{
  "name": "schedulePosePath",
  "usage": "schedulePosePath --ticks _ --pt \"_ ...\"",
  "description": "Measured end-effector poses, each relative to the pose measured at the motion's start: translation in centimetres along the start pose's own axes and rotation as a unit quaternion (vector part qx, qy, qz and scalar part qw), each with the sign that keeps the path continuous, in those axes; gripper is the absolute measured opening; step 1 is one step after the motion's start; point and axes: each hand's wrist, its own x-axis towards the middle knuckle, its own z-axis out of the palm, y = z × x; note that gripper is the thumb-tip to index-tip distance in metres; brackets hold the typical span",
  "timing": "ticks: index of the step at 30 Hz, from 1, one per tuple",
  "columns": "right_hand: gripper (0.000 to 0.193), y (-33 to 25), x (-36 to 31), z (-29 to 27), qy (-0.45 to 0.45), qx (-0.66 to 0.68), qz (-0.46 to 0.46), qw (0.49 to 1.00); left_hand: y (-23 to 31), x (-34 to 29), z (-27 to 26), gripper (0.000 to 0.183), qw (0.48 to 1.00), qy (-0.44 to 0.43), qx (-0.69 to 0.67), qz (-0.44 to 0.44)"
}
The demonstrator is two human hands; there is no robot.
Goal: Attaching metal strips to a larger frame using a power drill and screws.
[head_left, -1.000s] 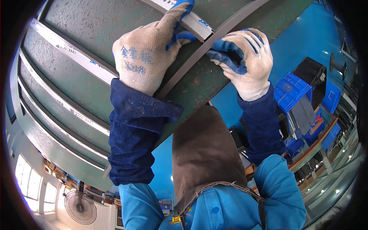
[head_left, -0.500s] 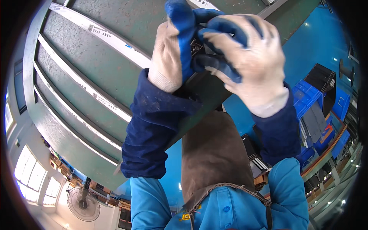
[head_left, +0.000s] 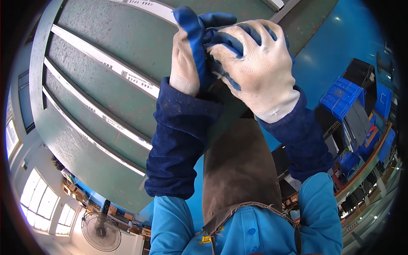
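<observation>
Curling its fingers at upper centre, the right hand point(head_left: 255, 63) overlaps the left hand point(head_left: 188, 53); whether either clamps anything, I cannot tell. Strips point(head_left: 93, 52) lie upper left.

The left hand point(head_left: 187, 53) and right hand point(head_left: 257, 66), gloved in white and blue, work close together over a green table point(head_left: 140, 46) laid with long pale strips point(head_left: 100, 58), anything between them hard to make out, above a brown apron point(head_left: 242, 170).
</observation>
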Motion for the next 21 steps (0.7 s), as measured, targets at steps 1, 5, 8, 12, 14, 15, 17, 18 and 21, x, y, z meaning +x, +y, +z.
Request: schedulePosePath --ticks 1,5,8,12,14,15,17,18,21 --pt "0.039 -0.4 -0.2 0.0 -0.002 -0.013 -0.004 1.0 -0.3 -0.3 -0.2 0.038 1.0 0.003 -0.008 -0.006" --pt "0.036 -0.8 -0.8 0.1 0.003 -0.012 -0.004 1.0 0.4 -0.8 -0.8 0.04 0.999 -0.001 0.002 -0.052" --pt "0.034 0.1 -1.7 0.0 0.016 0.014 0.008 1.0 1.2 -0.9 -0.9 0.04 0.993 -0.016 0.034 -0.115" --pt "0.03 2.1 -3.4 -0.3 0.034 0.047 0.034 0.998 1.5 -0.9 -1.1 0.043 0.976 -0.044 0.078 -0.201" --pt "0.029 3.1 -4.0 -0.3 0.045 0.063 0.05 0.996 1.3 -1.0 -1.0 0.043 0.984 -0.033 0.086 -0.152" --pt "0.028 3.6 -4.4 -0.3 0.051 0.07 0.057 0.995 1.1 -1.0 -1.0 0.043 0.99 -0.018 0.091 -0.101" --pt "0.026 4.4 -4.9 -0.2 0.062 0.085 0.072 0.992 0.8 -1.1 -1.1 0.045 0.995 0.012 0.101 0.002" --pt "0.026 4.7 -5.2 0.0 0.062 0.083 0.074 0.992 0.9 -1.0 -1.3 0.045 0.995 0.009 0.1 0.002" --pt "0.032 5.0 -7.7 1.8 0.038 0.05 0.068 0.996 0.8 -1.0 -2.6 0.055 0.904 -0.015 0.427 0.031"
